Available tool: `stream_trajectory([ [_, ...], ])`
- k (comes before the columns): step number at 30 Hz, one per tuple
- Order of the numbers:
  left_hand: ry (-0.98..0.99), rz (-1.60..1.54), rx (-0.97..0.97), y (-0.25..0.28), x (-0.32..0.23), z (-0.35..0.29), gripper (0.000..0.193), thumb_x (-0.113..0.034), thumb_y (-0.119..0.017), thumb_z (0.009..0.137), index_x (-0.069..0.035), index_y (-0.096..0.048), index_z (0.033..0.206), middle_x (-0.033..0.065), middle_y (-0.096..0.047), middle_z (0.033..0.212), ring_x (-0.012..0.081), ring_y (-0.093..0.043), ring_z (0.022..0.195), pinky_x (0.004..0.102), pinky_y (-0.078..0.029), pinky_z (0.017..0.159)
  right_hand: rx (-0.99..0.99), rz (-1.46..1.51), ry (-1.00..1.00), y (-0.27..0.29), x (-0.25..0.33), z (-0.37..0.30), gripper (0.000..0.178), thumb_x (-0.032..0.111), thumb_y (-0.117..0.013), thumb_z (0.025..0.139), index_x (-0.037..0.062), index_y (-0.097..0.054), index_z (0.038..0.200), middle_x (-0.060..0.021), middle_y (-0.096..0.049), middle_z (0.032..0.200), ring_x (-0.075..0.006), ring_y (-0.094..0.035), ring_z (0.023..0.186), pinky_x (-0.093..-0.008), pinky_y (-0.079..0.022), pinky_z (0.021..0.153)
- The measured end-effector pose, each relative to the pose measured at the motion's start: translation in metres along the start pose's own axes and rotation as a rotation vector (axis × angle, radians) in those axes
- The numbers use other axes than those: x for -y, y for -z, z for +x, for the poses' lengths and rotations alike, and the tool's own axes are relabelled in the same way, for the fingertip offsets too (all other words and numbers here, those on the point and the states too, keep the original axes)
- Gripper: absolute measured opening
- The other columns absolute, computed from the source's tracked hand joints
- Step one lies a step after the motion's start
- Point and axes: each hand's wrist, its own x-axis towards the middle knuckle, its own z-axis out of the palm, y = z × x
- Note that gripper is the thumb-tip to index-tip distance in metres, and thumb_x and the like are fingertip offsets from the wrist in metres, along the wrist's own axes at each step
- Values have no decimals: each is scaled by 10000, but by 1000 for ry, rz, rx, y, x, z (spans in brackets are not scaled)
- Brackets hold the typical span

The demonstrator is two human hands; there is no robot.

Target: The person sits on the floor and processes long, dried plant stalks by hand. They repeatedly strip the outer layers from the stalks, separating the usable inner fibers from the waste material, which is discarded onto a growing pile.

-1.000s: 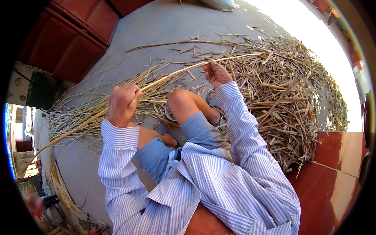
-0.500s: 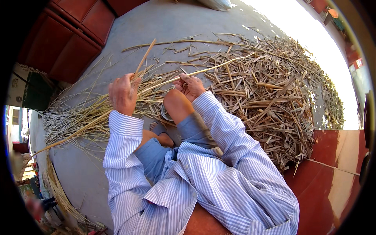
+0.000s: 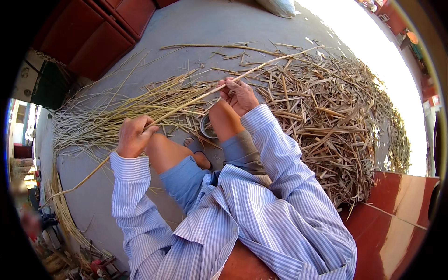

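Note:
A long pale-yellow reed stalk runs slantwise across in front of me, from the lower left up toward the far right. My left hand is closed round its lower part, above my left knee. By my right knee, my right hand pinches the same stalk farther up, thumb against fingers. Beyond the left hand, the stalk's tail bends down to the left. A bundle of thin yellow-green stalks lies on the floor behind the held one.
A big heap of dry brown peeled husks spreads over the floor at right. A small round metal bowl sits between my legs. Dark red cabinets stand far left, a pale sack at the far edge. More stalks lie lower left.
My left hand has come down and left along the stalk, and the upright brown strip at it is gone. My right hand has shifted slightly right and farther away.

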Motion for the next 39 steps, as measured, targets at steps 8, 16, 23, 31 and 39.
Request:
stream_trajectory([
  [8,76,-151,-210,-72,-7,8,160,-188,-691,836,-32,-670,862,105,-660,714,250,-646,644,348,-481,575,157,-205,49,-70,-55,-29,178,106,-604,934,23,-549,1081,-131,-664,1052,-212,-665,955,-301,-554,813],
  [16,29,52,-289,-73,0,-7,129,-180,-695,815,-59,-650,816,110,-648,705,304,-603,631,404,-444,598,-50,-352,274,-70,-45,-16,172,194,-670,911,38,-598,923,-73,-699,864,-137,-666,760,-259,-549,685],
  [23,253,-117,-146,-54,74,-62,138,-202,-704,798,-85,-634,820,88,-646,700,278,-603,650,398,-402,681,-221,-278,388,-28,84,15,164,198,-663,916,36,-659,893,-52,-687,796,-109,-633,658,-204,-521,546],
  [31,-23,-300,-455,-94,4,30,176,-192,-723,825,-33,-680,888,97,-668,718,217,-612,606,333,-456,546,-168,-288,414,-55,27,-13,189,208,-674,910,36,-603,948,-87,-697,878,-144,-667,753,-234,-557,627],
  [39,32,-458,-238,-96,-9,48,142,-174,-710,835,-38,-678,860,104,-660,677,216,-636,582,336,-466,529,177,-416,222,-45,28,-19,297,121,-628,927,-12,-554,1182,-127,-696,1020,-176,-675,918,-266,-551,767],
])
